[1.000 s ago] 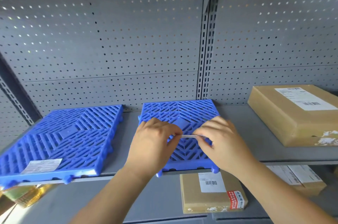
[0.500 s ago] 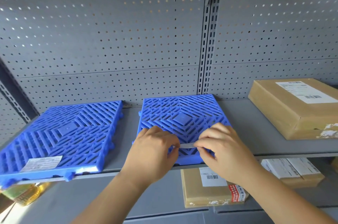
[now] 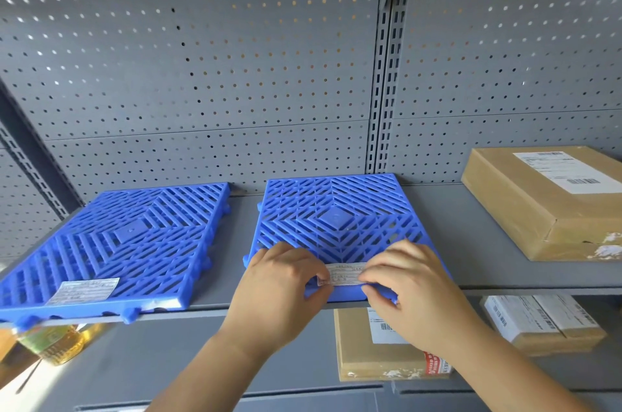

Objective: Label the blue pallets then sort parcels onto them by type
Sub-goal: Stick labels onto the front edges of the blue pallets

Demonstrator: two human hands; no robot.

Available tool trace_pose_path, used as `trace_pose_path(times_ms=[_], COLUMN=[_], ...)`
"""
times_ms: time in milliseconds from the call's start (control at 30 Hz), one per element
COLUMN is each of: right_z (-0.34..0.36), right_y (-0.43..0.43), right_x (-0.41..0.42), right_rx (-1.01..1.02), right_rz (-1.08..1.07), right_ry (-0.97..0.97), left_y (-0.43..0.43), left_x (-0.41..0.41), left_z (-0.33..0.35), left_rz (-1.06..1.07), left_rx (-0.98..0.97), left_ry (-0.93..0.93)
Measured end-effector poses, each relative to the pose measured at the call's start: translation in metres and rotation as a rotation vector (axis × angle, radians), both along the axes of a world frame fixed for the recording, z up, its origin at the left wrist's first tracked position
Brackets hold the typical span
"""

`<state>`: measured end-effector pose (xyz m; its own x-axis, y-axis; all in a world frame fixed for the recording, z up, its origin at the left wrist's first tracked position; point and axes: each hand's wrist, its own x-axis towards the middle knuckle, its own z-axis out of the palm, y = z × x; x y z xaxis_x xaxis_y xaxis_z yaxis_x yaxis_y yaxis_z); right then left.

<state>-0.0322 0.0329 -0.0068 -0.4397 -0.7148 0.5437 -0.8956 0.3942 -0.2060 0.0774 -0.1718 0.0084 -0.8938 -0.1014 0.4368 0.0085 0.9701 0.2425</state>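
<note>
Both hands, left hand [image 3: 282,290] and right hand [image 3: 407,287], pinched a white label [image 3: 345,273] against the right blue pallet [image 3: 336,219]; the left blue pallet [image 3: 134,243] carried its own label [image 3: 82,290].

Glossy plastic pallet [image 3: 340,219], matt cardboard parcel [image 3: 552,203]

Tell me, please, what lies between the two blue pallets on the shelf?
Nothing: in the head view, only a bare strip of grey shelf separates the left pallet from the right pallet; they do not touch.
</note>
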Motion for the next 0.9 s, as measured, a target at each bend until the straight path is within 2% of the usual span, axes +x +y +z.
trace_pose_path(times_ms=[467, 733, 900], right_z=[-0.005, 0.01, 0.014], right_y=[0.004, 0.017, 0.024], right_x=[0.0, -0.009, -0.007], right_rx=[-0.007, -0.085, -0.114], right_rz=[0.013, -0.121, -0.121], right_ry=[0.015, -0.049, -0.089], left_y=[0.007, 0.021, 0.039], left_x=[0.003, 0.012, 0.019], left_z=[-0.004, 0.0, -0.002], left_rz=[0.086, 0.158, 0.246], left_rx=[0.063, 0.116, 0.148], left_ry=[0.008, 0.043, 0.09])
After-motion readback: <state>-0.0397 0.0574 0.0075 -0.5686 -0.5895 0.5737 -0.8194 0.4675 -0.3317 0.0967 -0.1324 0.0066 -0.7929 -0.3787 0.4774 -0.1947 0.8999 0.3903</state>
